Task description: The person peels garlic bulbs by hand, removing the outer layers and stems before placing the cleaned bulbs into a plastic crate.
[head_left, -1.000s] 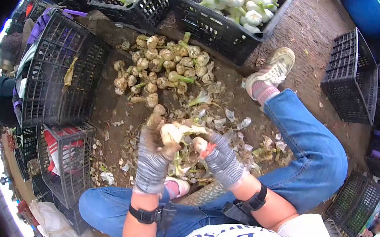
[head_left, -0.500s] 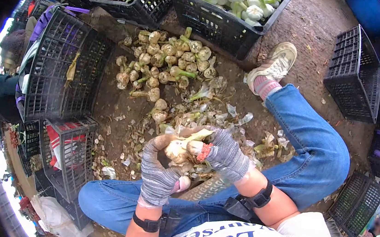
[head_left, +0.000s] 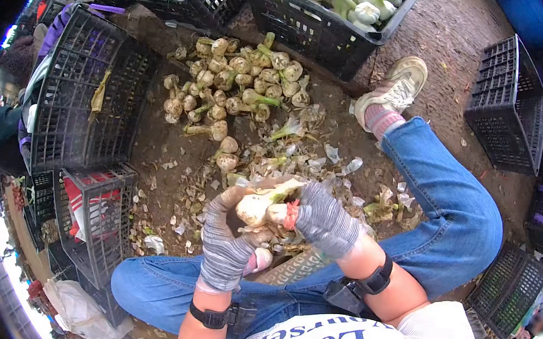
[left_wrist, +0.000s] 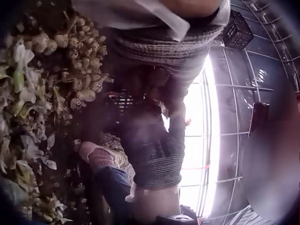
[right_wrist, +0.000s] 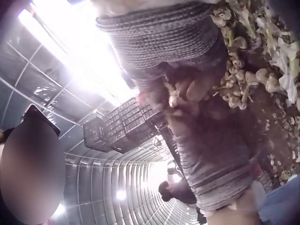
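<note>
In the head view a garlic bulb (head_left: 252,209) with its pale stem (head_left: 284,191) is between two grey knitted gloves, just above the peel-strewn ground. My left hand (head_left: 224,241) cups the bulb from the left, fingers bent behind it. From the right, my right hand (head_left: 326,220) grips the bulb's stem side, its thumb wrapped in a red-orange band (head_left: 291,214) and laid across the front. Both wrist views are dark around the gloves; a bit of the bulb (right_wrist: 174,97) shows between them in the right wrist view.
A heap of unpeeled garlic (head_left: 234,83) lies ahead, with loose skins (head_left: 299,159) nearer. Cleaned white bulbs (head_left: 352,2) fill a black crate (head_left: 312,38) beyond. More crates stand at left (head_left: 87,97) and right (head_left: 506,105). The person's bent legs (head_left: 440,200) frame the work.
Both hands have shifted slightly right and down from a second ago, when they were blurred. The right hand has closed in on the bulb, which has turned and now shows a paler face.
</note>
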Demonstrator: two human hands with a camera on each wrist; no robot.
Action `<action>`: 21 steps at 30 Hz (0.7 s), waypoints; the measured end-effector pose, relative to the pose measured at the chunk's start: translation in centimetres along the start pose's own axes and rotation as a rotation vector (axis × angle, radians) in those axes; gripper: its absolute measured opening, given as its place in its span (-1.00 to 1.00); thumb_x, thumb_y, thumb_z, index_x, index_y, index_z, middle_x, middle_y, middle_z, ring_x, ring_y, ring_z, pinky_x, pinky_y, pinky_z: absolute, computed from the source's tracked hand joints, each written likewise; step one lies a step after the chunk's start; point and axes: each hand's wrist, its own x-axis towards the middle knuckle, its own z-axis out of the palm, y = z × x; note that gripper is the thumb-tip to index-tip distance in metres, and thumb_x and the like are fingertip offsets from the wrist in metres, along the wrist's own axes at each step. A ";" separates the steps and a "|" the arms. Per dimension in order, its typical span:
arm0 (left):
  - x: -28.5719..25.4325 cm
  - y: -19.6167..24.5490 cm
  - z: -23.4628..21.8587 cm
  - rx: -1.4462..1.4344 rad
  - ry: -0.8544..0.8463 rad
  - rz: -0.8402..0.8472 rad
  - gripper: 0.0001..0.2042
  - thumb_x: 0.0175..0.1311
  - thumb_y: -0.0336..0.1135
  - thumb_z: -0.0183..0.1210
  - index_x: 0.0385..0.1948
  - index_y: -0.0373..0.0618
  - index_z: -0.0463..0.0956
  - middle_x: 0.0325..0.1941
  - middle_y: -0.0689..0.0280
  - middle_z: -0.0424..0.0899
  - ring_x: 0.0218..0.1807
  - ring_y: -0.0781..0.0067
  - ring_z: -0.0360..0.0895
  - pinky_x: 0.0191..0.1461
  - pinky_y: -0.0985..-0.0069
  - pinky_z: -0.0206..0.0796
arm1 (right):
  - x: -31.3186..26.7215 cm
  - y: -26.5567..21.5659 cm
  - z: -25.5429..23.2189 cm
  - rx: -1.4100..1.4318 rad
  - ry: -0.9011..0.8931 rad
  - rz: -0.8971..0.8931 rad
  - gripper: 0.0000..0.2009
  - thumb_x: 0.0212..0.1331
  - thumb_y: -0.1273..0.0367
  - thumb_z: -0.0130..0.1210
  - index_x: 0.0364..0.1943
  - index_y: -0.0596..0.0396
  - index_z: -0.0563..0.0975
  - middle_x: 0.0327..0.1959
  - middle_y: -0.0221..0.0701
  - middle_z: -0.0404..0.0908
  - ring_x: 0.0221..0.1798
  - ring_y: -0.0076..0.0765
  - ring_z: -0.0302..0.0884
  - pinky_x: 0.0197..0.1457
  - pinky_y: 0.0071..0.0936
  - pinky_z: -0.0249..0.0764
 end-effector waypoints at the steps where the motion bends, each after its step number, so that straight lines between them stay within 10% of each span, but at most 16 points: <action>1: -0.2 -0.1 -0.2 0.107 -0.016 0.021 -0.37 -0.25 -0.41 0.38 -0.04 -0.09 0.25 -0.05 0.22 0.41 0.02 0.32 0.37 0.10 0.41 0.25 | 0.2 0.6 -0.2 -0.065 -0.002 -0.040 -0.67 0.02 0.33 0.14 -0.14 0.19 0.44 -0.25 -0.40 0.53 -0.18 -0.56 0.42 -0.12 -0.59 0.38; 7: 0.5 0.6 0.3 -0.507 0.036 -0.288 -0.51 -0.10 -0.35 0.27 -0.06 -0.12 0.29 -0.15 0.26 0.47 -0.17 0.40 0.46 -0.10 0.48 0.38 | -0.2 1.7 -0.3 -0.081 0.076 -0.019 -0.71 -0.01 0.36 0.14 -0.19 0.18 0.48 -0.32 -0.37 0.55 -0.27 -0.54 0.44 -0.20 -0.56 0.39; 9: 0.5 -0.7 -1.2 -0.493 0.030 -0.524 -0.46 -0.03 0.01 0.21 -0.06 -0.10 0.31 -0.17 0.30 0.48 -0.32 0.50 0.48 -0.45 0.68 0.39 | -0.2 1.8 -0.2 -0.181 0.118 -0.059 -0.73 -0.02 0.37 0.13 -0.21 0.18 0.49 -0.35 -0.35 0.56 -0.30 -0.54 0.44 -0.23 -0.55 0.39; 11: 1.1 -1.2 -1.9 -0.489 0.013 -0.566 -0.62 0.01 -0.34 0.13 -0.11 -0.24 0.32 -0.19 0.22 0.46 -0.21 0.43 0.45 -0.15 0.51 0.36 | -0.2 1.6 -0.3 -0.396 0.178 0.021 -0.75 -0.02 0.39 0.10 -0.23 0.18 0.49 -0.39 -0.34 0.56 -0.33 -0.54 0.43 -0.26 -0.52 0.38; 13: 2.0 -1.4 -0.6 0.364 0.036 -0.113 -0.55 -0.01 -0.33 0.19 -0.05 -0.24 0.30 -0.13 0.21 0.42 -0.17 0.42 0.43 -0.10 0.49 0.34 | -0.2 2.0 -0.3 -0.268 0.210 0.048 -0.74 -0.02 0.37 0.09 -0.22 0.18 0.49 -0.39 -0.33 0.57 -0.34 -0.50 0.44 -0.26 -0.50 0.38; 17: 1.0 -0.7 -0.3 0.844 -0.069 0.395 -0.47 -0.10 -0.51 0.22 0.01 -0.17 0.27 -0.07 0.19 0.36 -0.12 0.40 0.41 -0.08 0.48 0.33 | 0.3 3.3 -0.6 -0.079 0.191 -0.006 -0.70 -0.02 0.33 0.08 -0.20 0.21 0.47 -0.37 -0.23 0.54 -0.33 -0.30 0.47 -0.24 -0.43 0.38; 19: 0.8 -0.2 -0.6 0.475 0.013 0.112 -0.57 0.04 -0.29 0.19 -0.03 -0.14 0.31 -0.12 0.21 0.42 -0.16 0.41 0.44 -0.11 0.48 0.34 | 0.1 1.5 -0.6 -0.335 0.110 -0.174 -0.69 -0.02 0.32 0.08 -0.20 0.21 0.46 -0.36 -0.19 0.52 -0.31 -0.21 0.46 -0.22 -0.42 0.38; 21: 2.1 1.5 -1.9 -0.404 -0.111 -0.637 -0.62 0.17 -0.04 0.02 -0.08 -0.07 0.35 -0.22 0.27 0.48 -0.33 0.49 0.47 -0.32 0.57 0.38 | -0.1 1.0 -0.4 -0.590 0.023 -0.340 -0.68 -0.02 0.31 0.07 -0.19 0.22 0.46 -0.35 -0.15 0.50 -0.28 -0.13 0.45 -0.20 -0.41 0.37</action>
